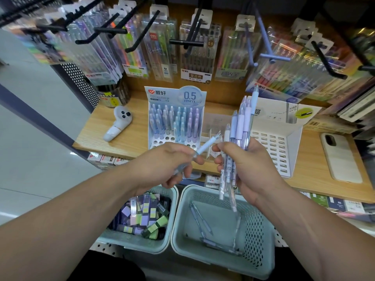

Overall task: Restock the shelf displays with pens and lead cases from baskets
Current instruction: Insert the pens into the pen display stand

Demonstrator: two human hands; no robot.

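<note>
A single light-blue pen [207,146] is pinched between the thumb and curled fingers of the left hand [162,165], just below the centre of the frame. Its upper end is angled up and to the right. A bundle of pens [241,122] is gripped upright in the right hand [249,169], with the fingers wrapped closed round the barrels and the tops fanned out above.

The step in hand is judged to be seating the single pen in the pen display [168,92], which stands at the centre of the frame on the wooden shelf [121,126]. The rear rows of the display are filled, and open holes are seen along the front.

To do this well, the pen should be turned upright to match the pens already standing. It should be lowered straight into a free hole, preferably in the blue column, and released only once it is seated. The bundle is best kept low and to the right, so that the standing pens are not knocked.

A few loose pens [200,220] are left in the pen basket [253,230] at lower centre. Lead cases [142,216] fill the second basket [142,245] at lower left. The slotted lead case display [274,147] at right appears unfilled.
</note>
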